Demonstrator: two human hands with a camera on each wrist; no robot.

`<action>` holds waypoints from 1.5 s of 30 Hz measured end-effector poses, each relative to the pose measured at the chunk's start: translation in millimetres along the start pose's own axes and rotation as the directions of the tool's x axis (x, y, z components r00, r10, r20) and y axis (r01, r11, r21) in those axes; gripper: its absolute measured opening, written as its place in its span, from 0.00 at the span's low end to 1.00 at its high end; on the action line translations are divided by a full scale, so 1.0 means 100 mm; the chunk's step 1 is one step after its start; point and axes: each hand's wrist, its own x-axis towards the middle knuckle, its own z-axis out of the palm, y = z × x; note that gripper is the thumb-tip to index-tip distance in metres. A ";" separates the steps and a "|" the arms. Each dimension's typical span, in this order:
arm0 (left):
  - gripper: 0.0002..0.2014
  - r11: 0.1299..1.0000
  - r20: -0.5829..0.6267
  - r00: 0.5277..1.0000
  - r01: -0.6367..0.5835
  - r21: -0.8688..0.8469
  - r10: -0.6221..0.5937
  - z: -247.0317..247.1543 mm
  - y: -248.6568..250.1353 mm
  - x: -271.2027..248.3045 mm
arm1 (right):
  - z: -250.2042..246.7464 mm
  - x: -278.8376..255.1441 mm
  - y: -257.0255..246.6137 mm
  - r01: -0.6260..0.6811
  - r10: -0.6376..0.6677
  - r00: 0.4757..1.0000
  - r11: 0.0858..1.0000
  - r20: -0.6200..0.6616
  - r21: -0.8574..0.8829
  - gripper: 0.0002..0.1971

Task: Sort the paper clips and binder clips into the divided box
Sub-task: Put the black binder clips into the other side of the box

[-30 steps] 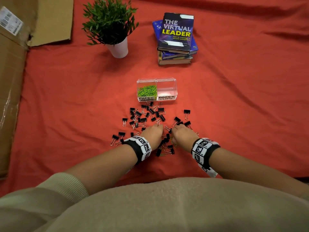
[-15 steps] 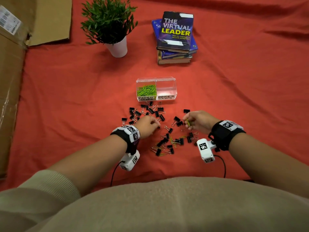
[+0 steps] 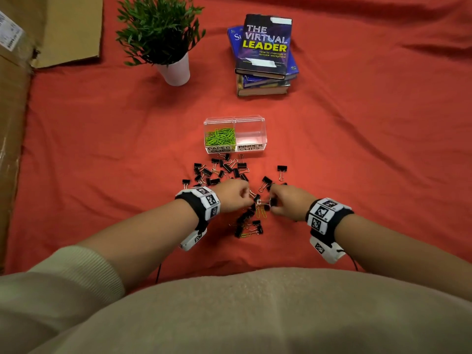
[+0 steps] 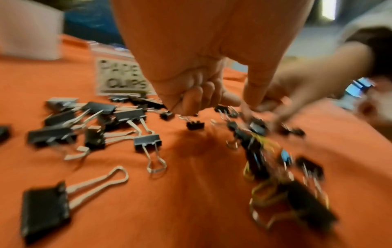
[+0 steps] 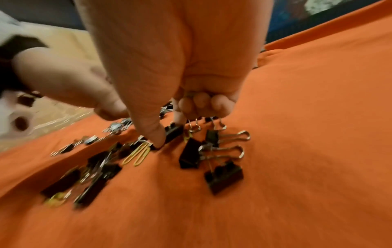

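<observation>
The clear divided box point(image 3: 263, 123) stands beyond the pile; green paper clips point(image 3: 220, 137) fill its left cell, and the right cell, labelled binder clips, looks bare. Black binder clips point(image 3: 217, 171) lie scattered on the red cloth, with a few yellow paper clips point(image 5: 137, 154) among them. My left hand point(image 3: 245, 198) has its fingers curled, and a wire handle and a small binder clip point(image 4: 195, 125) show just under them. My right hand point(image 5: 167, 132) grips several binder clips in its curled fingers, wire handles point(image 5: 220, 125) sticking out, while thumb and forefinger pinch another black clip point(image 5: 175, 130).
A potted plant point(image 3: 163, 39) stands at the back left and a stack of books point(image 3: 264, 52) at the back right. Cardboard point(image 3: 15, 123) runs along the left edge. Bare red cloth point(image 3: 357, 149) lies right of the pile.
My right hand has come back left and nearer me, down into the middle of the pile. My left hand has shifted slightly right to meet it.
</observation>
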 end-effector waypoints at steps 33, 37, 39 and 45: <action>0.13 0.801 0.086 0.970 -0.237 0.550 0.228 0.27 0.14 0.05 | -0.18 -0.04 0.05 -0.243 0.262 0.959 0.568 0.107 0.786 0.05; 0.10 0.909 -0.023 0.976 -0.193 0.369 0.217 0.25 0.09 0.02 | -0.17 -0.04 0.01 -0.271 0.219 0.958 0.478 0.186 0.836 0.13; 0.05 0.977 -0.113 0.983 -0.124 0.176 0.145 0.17 0.08 -0.01 | -0.13 -0.05 -0.05 -0.301 0.208 0.954 0.606 0.218 0.737 0.12; 0.04 0.984 -0.132 0.987 0.070 -0.166 -0.093 -0.14 -0.04 -0.07 | 0.09 0.04 -0.25 -0.212 0.204 0.971 0.976 0.126 0.048 0.20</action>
